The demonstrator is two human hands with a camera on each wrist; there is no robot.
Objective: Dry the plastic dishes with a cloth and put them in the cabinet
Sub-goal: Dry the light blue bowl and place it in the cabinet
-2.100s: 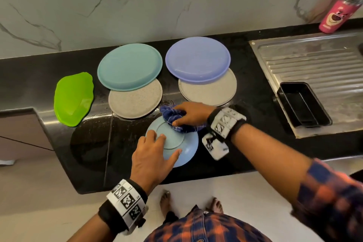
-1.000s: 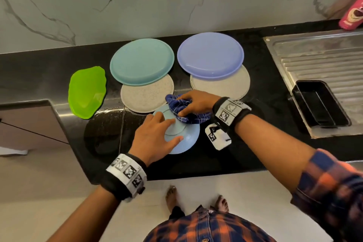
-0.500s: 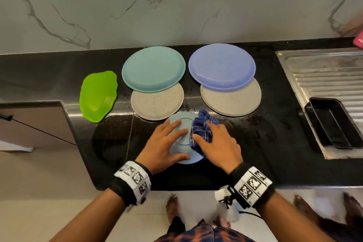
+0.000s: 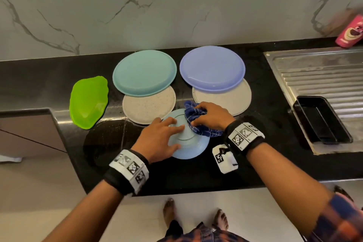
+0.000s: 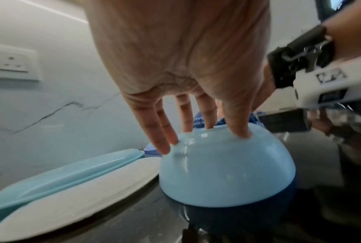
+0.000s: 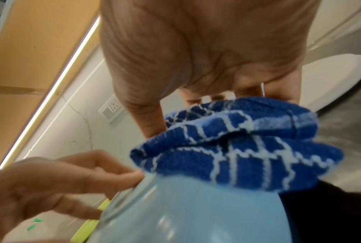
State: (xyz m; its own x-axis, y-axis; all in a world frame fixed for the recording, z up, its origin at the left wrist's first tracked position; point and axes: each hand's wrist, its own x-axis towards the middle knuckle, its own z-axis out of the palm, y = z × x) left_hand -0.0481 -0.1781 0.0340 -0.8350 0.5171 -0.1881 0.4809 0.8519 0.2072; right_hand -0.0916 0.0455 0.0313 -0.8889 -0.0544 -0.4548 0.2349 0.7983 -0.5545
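A light blue plastic bowl (image 4: 189, 146) stands upside down on the black counter (image 4: 265, 163) near its front edge. My left hand (image 4: 164, 137) rests on the bowl's base with straight, spread fingers; in the left wrist view the fingertips (image 5: 240, 131) press on the bowl (image 5: 223, 172). My right hand (image 4: 211, 118) grips a bunched blue checked cloth (image 4: 199, 124) against the bowl's far right side. The right wrist view shows the cloth (image 6: 237, 156) lying on the bowl (image 6: 196, 217) under my right hand (image 6: 206, 49).
Behind the bowl lie a teal plate (image 4: 144, 72) and a lilac plate (image 4: 212, 68), each over a beige speckled plate (image 4: 149, 107) (image 4: 233, 102). A green leaf-shaped dish (image 4: 88, 102) lies left. A steel drainboard (image 4: 324, 76) with a black tray (image 4: 322, 122) and a pink bottle (image 4: 349, 33) are right.
My right hand has carried the cloth round the bowl, from its near right side to its far right side. My left hand has stayed on the bowl's base.
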